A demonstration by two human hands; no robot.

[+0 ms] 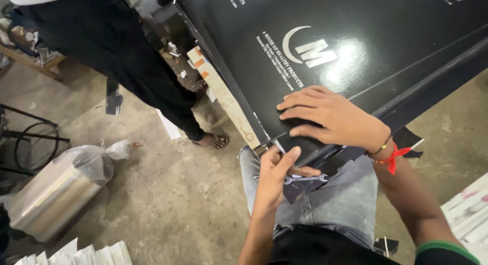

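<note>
I see my right hand [325,117] spread wide and flat, fingers pressing on a large glossy black printed sheet [366,46] that slopes across my lap; white lettering shows on its shiny face. My left hand [274,173] sits just below the sheet's lower corner, closed around a small metal open-ended spanner [305,179] that lies across my fingers above my grey jeans. A red thread bracelet [392,157] circles my right wrist. On the bare concrete floor [193,194] to the left lies a shiny metallic foil roll [51,194] inside a clear plastic bag [99,158], knotted at its end. Another person's leg in dark trousers [142,71] stands near, sandal on.
</note>
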